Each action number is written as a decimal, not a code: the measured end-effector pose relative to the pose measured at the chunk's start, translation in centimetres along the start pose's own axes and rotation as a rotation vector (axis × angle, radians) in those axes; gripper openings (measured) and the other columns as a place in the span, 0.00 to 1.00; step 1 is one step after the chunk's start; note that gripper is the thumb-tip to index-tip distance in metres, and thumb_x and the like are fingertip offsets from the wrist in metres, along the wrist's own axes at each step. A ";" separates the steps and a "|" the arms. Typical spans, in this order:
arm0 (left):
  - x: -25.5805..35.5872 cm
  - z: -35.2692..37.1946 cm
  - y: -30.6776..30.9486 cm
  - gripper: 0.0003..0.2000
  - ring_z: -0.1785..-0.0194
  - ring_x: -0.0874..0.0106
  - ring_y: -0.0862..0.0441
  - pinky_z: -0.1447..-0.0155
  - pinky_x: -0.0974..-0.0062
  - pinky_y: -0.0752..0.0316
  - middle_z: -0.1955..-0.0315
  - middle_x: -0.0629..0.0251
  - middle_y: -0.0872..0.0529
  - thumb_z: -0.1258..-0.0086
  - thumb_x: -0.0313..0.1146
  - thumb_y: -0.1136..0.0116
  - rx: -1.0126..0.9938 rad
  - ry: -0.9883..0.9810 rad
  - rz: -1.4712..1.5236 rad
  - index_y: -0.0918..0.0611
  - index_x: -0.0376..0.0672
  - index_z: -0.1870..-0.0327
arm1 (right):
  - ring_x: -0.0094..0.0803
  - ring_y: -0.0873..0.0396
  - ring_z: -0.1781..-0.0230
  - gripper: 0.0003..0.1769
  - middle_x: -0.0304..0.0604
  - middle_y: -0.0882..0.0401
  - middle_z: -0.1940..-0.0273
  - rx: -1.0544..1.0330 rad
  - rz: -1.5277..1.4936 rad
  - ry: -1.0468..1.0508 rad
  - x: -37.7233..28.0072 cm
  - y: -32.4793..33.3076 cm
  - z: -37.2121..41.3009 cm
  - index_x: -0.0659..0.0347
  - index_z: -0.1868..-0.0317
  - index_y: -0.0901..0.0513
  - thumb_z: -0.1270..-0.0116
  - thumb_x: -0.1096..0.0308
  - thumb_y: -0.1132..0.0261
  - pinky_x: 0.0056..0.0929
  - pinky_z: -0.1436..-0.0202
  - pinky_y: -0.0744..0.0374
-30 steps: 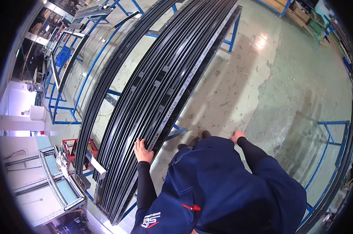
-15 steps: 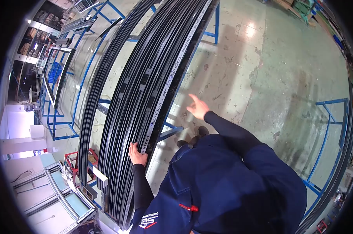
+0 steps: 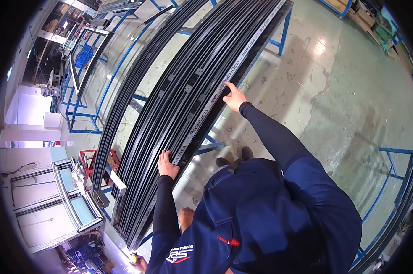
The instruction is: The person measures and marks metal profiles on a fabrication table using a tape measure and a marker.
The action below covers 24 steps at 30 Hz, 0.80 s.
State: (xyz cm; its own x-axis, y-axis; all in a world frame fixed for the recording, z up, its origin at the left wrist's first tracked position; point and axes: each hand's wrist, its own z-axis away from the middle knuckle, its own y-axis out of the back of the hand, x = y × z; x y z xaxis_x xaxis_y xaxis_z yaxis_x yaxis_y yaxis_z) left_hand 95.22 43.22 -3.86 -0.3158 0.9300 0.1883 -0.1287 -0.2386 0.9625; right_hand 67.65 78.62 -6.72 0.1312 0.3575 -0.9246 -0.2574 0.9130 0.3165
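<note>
Long black profiles (image 3: 170, 98) lie side by side in a bundle on a blue metal stand. The outermost profile (image 3: 201, 119) carries a white printed film strip along its top. My left hand (image 3: 168, 165) rests on the near part of this profile, fingers stretched over the strip and a little apart. Farther along, my right hand (image 3: 234, 97) has its fingers hooked over the same profile's outer edge, the index fingertip on the strip. The undersides of my right fingers are partly hidden.
A second bundle of black profiles (image 3: 124, 98) runs along the left. Blue stand legs (image 3: 209, 147) stick out near my shoes. Another person's hand (image 3: 140, 263) with a yellow object is at the bottom left. White window frames (image 3: 62, 196) stand left; a blue rack (image 3: 384, 182) stands right.
My right hand has moved from the air beside the stand onto the outer profile's edge. My left hand stays on the profile. Another person's hand has come into view at the bottom left.
</note>
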 end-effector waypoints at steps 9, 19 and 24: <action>0.2 -0.1 0.4 0.38 0.22 0.47 0.42 0.19 0.58 0.45 0.25 0.46 0.36 0.55 0.26 0.28 -0.019 0.005 0.006 0.27 0.47 0.36 | 0.48 0.15 0.54 0.40 0.48 0.13 0.59 -0.002 0.057 -0.004 0.5 -0.2 2.7 0.43 0.25 0.35 0.39 0.66 0.37 0.44 0.43 0.19; 0.6 0.0 0.8 0.38 0.22 0.48 0.41 0.20 0.58 0.44 0.25 0.45 0.37 0.55 0.26 0.28 -0.033 0.025 0.004 0.27 0.46 0.36 | 0.47 0.15 0.54 0.45 0.48 0.13 0.60 -0.137 0.132 0.000 0.1 -0.6 2.4 0.42 0.20 0.40 0.39 0.64 0.36 0.42 0.43 0.19; 0.6 -0.1 0.7 0.38 0.22 0.48 0.40 0.20 0.57 0.43 0.24 0.44 0.38 0.55 0.26 0.28 -0.028 0.023 -0.002 0.28 0.45 0.36 | 0.47 0.15 0.54 0.46 0.49 0.13 0.60 -0.141 0.124 0.000 -0.1 -0.7 2.5 0.44 0.20 0.42 0.39 0.64 0.36 0.41 0.43 0.20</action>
State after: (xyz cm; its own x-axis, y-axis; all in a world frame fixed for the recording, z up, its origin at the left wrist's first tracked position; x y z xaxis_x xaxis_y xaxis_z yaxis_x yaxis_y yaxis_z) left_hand 94.87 43.61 -3.04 -0.3370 0.9239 0.1814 -0.1553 -0.2446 0.9571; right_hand 70.20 78.37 -6.29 0.0902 0.4652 -0.8806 -0.4034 0.8255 0.3948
